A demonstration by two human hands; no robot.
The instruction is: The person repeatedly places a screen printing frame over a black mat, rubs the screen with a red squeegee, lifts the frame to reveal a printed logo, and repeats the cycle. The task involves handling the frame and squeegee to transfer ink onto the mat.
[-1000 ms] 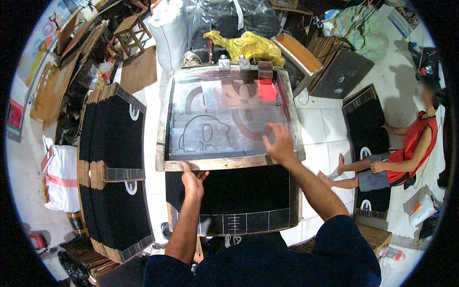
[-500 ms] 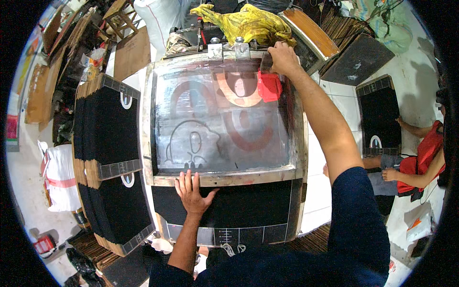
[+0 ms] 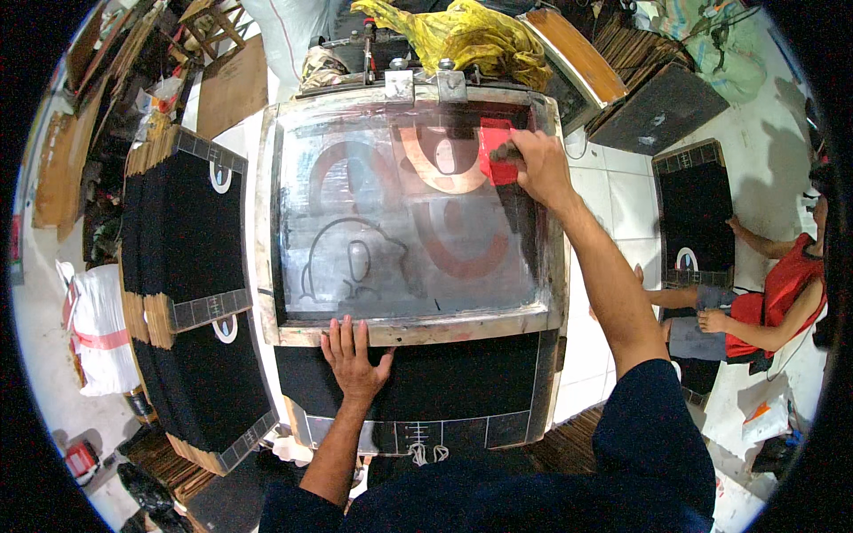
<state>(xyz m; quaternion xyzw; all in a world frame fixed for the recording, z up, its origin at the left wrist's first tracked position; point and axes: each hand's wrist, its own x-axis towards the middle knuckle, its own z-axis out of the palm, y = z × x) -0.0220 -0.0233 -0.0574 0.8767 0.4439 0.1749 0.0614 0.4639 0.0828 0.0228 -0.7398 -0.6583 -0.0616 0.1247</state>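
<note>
A screen-printing frame (image 3: 413, 332) with a worn wooden rim lies over a black fabric-covered board (image 3: 453, 382). Faint cartoon shapes mark its grey mesh (image 3: 373, 195). My left hand (image 3: 357, 360) rests on the frame's near rim, fingers stretched out and flat. At the upper right of the mesh, my right hand (image 3: 542, 167) grips a small dark squeegee (image 3: 505, 153), partly covered by the fingers. The squeegee stands at a patch of red ink (image 3: 496, 133). Two metal hinge clamps (image 3: 400, 86) hold the frame's far edge.
Stacked black boards (image 3: 182, 231) stand on the left. Behind the frame lies a crumpled yellow cloth (image 3: 471, 40), with a wood-topped board (image 3: 577, 55) beside it. On the right, another person (image 3: 773, 311) in red touches a black printed board (image 3: 695, 209).
My right hand has moved from the frame's far right corner toward me, bringing the squeegee onto the red patch. My left hand stays on the near rim. The view has shifted slightly.
</note>
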